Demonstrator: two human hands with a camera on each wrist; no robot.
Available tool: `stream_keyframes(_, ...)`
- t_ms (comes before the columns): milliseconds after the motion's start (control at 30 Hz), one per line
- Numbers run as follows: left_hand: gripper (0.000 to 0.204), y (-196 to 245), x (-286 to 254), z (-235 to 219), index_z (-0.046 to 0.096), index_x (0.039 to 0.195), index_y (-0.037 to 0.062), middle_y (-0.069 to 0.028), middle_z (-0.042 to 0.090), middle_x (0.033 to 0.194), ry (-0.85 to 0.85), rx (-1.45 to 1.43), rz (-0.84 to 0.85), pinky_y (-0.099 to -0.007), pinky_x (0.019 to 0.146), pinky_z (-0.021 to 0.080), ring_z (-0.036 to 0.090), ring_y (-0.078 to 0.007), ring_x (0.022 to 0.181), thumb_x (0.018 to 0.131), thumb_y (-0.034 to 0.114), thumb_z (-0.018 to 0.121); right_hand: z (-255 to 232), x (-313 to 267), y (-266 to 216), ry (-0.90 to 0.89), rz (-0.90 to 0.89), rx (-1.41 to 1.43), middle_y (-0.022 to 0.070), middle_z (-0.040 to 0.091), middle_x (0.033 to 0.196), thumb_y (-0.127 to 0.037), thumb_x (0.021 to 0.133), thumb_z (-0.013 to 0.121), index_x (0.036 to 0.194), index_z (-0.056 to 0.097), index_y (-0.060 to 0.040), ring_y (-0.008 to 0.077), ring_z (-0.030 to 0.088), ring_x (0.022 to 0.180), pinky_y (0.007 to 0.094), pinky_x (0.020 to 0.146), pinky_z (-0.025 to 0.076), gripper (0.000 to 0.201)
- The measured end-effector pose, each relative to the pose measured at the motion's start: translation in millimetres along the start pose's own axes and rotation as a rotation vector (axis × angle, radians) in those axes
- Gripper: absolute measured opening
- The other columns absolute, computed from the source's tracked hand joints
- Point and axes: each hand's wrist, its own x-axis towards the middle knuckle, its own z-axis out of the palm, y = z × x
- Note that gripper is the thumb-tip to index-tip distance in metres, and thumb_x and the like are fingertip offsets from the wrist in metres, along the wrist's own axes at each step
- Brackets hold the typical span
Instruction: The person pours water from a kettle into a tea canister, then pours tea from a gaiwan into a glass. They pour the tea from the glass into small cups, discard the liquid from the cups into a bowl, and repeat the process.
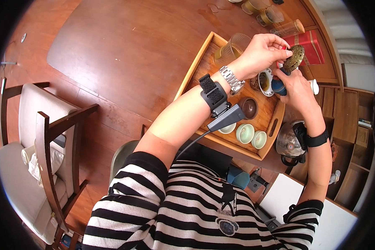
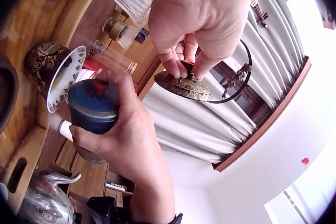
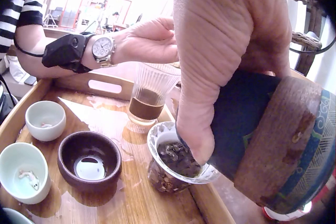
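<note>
My left hand (image 1: pixel 260 52), with a watch at its wrist, pinches the knob of a domed, gold-patterned lid (image 2: pixel 184 87) and holds it up in the air. Just below it, my right hand (image 1: pixel 298 89) grips a dark blue jar (image 2: pixel 92 106) with a brown band, fingers and thumb wrapped round its side. The jar is tilted in the right wrist view. Beside the jar, a brown patterned tea bowl (image 3: pixel 163 179) with a flared white rim stands uncovered, dark tea leaves inside. My right thumb overlaps its rim in that view.
On the wooden tray (image 3: pixel 136 203) stand a dark brown bowl (image 1: pixel 248 108), pale green cups (image 1: pixel 245 133) and a ribbed glass pitcher (image 3: pixel 149 90) holding brown liquid. A metal kettle (image 1: pixel 288 137) is right of the tray. Farther back are a red box (image 1: pixel 314 48) and several glass vessels.
</note>
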Motion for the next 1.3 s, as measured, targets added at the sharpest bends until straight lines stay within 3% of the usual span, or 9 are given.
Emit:
stream_keyframes(467,0.020,2,-1,1,0.060,0.094,0.0001,-0.0037,0.063,0.082,-0.011,-0.002,-0.017,-0.0210,0.067,0.048,0.057,-0.0079,0.070,0.078,0.011,0.066,1,-2,-3,-0.009,0.000,-0.011,0.0162,0.050,0.093,0.001,0.048,0.071,0.110,0.049,-0.0166,0.0350,0.055,0.089,0.0413,0.074,0.048,0.068)
stream_keyframes(667,0.021,0,-3,3,0.058,0.096,-0.0014,-0.0056,0.063,0.084,-0.028,0.019,-0.031,-0.0215,0.067,0.049,0.058,-0.0084,0.073,0.078,0.009,0.065,10,-14,11,0.056,0.075,0.288,0.0168,0.050,0.105,-0.004,0.054,0.070,0.114,0.048,-0.0134,0.0347,0.053,0.097,0.0403,0.080,0.046,0.064)
stream_keyframes(733,0.022,0,-4,4,0.057,0.097,-0.0020,-0.0067,0.063,0.085,-0.049,-0.007,-0.036,-0.0212,0.066,0.049,0.059,-0.0085,0.074,0.079,0.007,0.064,13,-21,12,0.150,0.089,0.435,0.0147,0.051,0.104,-0.003,0.056,0.069,0.114,0.045,-0.0040,0.0327,0.053,0.095,0.0357,0.083,0.044,0.063)
stream_keyframes(867,0.022,0,-6,8,0.056,0.097,-0.0025,-0.0065,0.063,0.085,-0.058,0.033,-0.038,-0.0203,0.066,0.048,0.058,-0.0074,0.074,0.079,0.007,0.064,31,-34,23,0.239,0.141,0.609,0.0150,0.052,0.106,-0.007,0.057,0.071,0.113,0.045,-0.0083,0.0254,0.055,0.097,0.0337,0.084,0.044,0.062)
stream_keyframes(933,0.022,0,-7,11,0.056,0.097,-0.0030,-0.0050,0.062,0.083,-0.076,0.156,-0.039,-0.0194,0.066,0.048,0.058,-0.0059,0.074,0.079,0.007,0.064,43,-43,23,0.363,0.265,0.897,0.0097,0.052,0.102,-0.006,0.059,0.073,0.112,0.044,-0.0085,0.0180,0.054,0.095,0.0298,0.084,0.043,0.061)
stream_keyframes(1067,0.021,-13,-6,13,0.057,0.096,-0.0027,-0.0019,0.060,0.079,-0.100,0.293,0.010,-0.0192,0.065,0.047,0.057,-0.0050,0.072,0.078,0.005,0.064,71,-55,23,0.566,0.368,1.177,0.0056,0.048,0.108,-0.006,0.061,0.075,0.112,0.044,-0.0073,0.0174,0.050,0.098,0.0296,0.086,0.041,0.060)
stream_keyframes(1167,0.019,-24,-7,14,0.059,0.093,-0.0009,-0.0015,0.060,0.078,-0.076,0.407,0.044,-0.0199,0.064,0.047,0.056,-0.0057,0.071,0.076,0.005,0.066,105,-63,33,0.731,0.330,0.986,0.0074,0.046,0.112,-0.006,0.062,0.075,0.115,0.042,-0.0049,0.0177,0.046,0.104,0.0302,0.092,0.036,0.062)
stream_keyframes(1233,0.017,-18,-13,18,0.061,0.086,0.0024,-0.0034,0.057,0.078,-0.031,0.554,0.095,-0.0230,0.065,0.048,0.056,-0.0079,0.070,0.072,0.006,0.069,118,-68,36,0.750,0.366,0.963,0.0088,0.044,0.114,-0.006,0.064,0.074,0.117,0.041,-0.0029,0.0190,0.042,0.108,0.0309,0.095,0.032,0.063)
stream_keyframes(1300,0.019,-22,-16,20,0.060,0.083,0.0031,-0.0085,0.053,0.080,-0.019,0.633,0.208,-0.0278,0.064,0.048,0.057,-0.0160,0.072,0.068,0.008,0.070,141,-74,46,0.792,0.378,0.975,0.0094,0.044,0.117,-0.007,0.066,0.072,0.120,0.040,-0.0026,0.0214,0.042,0.109,0.0324,0.097,0.030,0.063)
